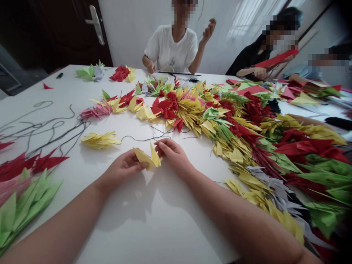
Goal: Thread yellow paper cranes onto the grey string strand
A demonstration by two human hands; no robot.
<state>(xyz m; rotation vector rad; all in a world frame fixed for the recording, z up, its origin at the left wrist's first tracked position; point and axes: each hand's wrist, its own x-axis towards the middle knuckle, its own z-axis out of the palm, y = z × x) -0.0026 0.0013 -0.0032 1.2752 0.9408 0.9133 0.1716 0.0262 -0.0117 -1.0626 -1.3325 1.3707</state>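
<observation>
Yellow crane: folded paper, wings up, sitting right between your hands just above the table, so pretty much in front of you.

Left fingers: nearly closed, tips pinching the crane's lower edge.

Right fingers: curled over and pressed against the crane's right side, looks like a light hold, though the exact grip is hard to see.

Hands: left hand and right hand almost meet, with only the crane between them.

Thread: a black thread runs just above your right hand, over to the yellow bunch on your left.

Table: white table, with a huge heap of strung cranes in red, yellow and green curving around the far side and your right.

Nearby: across from you, a person in a white tee has one hand raised; to their left, a person in black holds red paper.
</observation>
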